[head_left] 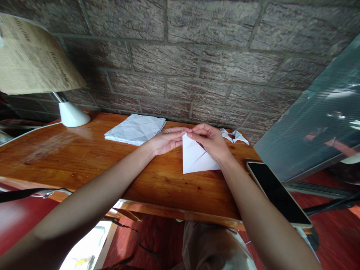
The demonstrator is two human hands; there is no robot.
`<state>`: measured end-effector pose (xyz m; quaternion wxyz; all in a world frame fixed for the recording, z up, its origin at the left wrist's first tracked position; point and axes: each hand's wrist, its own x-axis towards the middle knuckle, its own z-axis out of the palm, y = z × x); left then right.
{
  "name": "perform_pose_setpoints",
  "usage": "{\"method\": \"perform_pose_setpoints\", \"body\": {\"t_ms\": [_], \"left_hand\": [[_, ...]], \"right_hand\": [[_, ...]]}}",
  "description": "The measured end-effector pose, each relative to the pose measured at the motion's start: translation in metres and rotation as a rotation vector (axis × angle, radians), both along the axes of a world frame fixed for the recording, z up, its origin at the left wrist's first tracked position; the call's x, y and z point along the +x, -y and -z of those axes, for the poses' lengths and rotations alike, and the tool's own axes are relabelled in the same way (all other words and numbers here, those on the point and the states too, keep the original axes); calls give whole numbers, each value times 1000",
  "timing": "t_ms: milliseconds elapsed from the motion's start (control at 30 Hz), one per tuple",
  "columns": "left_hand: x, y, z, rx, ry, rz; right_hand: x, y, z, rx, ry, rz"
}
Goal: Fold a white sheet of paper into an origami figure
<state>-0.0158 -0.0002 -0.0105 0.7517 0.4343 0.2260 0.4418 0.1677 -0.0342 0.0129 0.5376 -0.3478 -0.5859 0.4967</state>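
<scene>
A folded sheet of white paper (pixel 194 157) with a slit-like crease lies on the wooden table between my hands. At its top corner, the fingertips of my left hand (pixel 170 139) pinch the paper from the left. My right hand (pixel 209 139) grips the same corner from the right, its thumb and fingers closed on it, and covers part of the sheet's right side. The fingertips of both hands meet there, so the corner itself is partly hidden. Left of my left hand rests a stack of creased white paper (pixel 136 129). Small folded paper pieces (pixel 234 136) sit beyond my right hand.
A phone (pixel 277 191) lies at the table's right edge, beside my right forearm. On the left stands a lamp (pixel 73 114) with a newsprint shade. A brick wall (pixel 180 75) backs the wooden table (pixel 70 157); a ribbed translucent panel (pixel 309 120) rises at right.
</scene>
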Motion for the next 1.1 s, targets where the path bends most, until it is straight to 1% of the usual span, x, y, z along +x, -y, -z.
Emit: {"method": "perform_pose_setpoints", "body": {"t_ms": [67, 200, 300, 400, 600, 733, 867, 1033, 1100], "left_hand": [[0, 0, -1, -22, -22, -27], [0, -2, -3, -34, -72, -114], [0, -3, -4, -7, -74, -186], [1, -2, -4, 13, -73, -223], [2, -2, -2, 62, -84, -213], [1, -5, 1, 99, -128, -245], [3, -5, 2, 123, -139, -304], [6, -2, 0, 159, -141, -448], [7, -1, -1, 166, -141, -462]], "right_hand": [[2, 0, -1, 22, 50, -8], [8, -2, -2, 12, 151, -80], [11, -4, 3, -38, 218, -68], [11, -6, 7, -69, 272, -35], [10, -6, 7, -57, 262, 5], [9, -5, 7, -69, 268, 9], [7, -5, 8, -99, 267, 0], [6, -3, 10, -182, 292, -82], [6, -3, 10, -193, 287, -93]]}}
